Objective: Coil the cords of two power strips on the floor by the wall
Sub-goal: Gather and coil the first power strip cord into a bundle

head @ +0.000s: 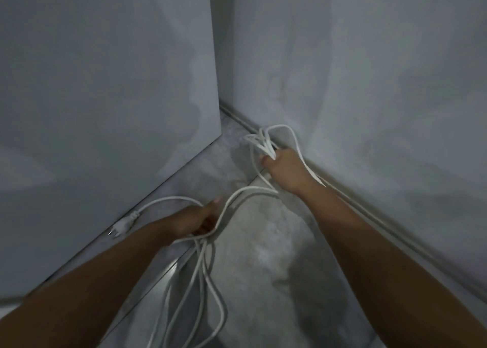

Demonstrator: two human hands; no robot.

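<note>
Right hand (283,168) grips gathered loops (261,142) by the far wall, left hand (196,222) clutches slack cord (208,268); coiling's only partway

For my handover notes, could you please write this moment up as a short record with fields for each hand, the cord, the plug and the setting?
left hand: closed on several long loops of white cord hanging below it
right hand: closed on a smaller bunch of loops near the wall
plug: loose at the cord's end, by the white panel
setting: grey floor, dim corner
power strip bodies: not visible
</note>
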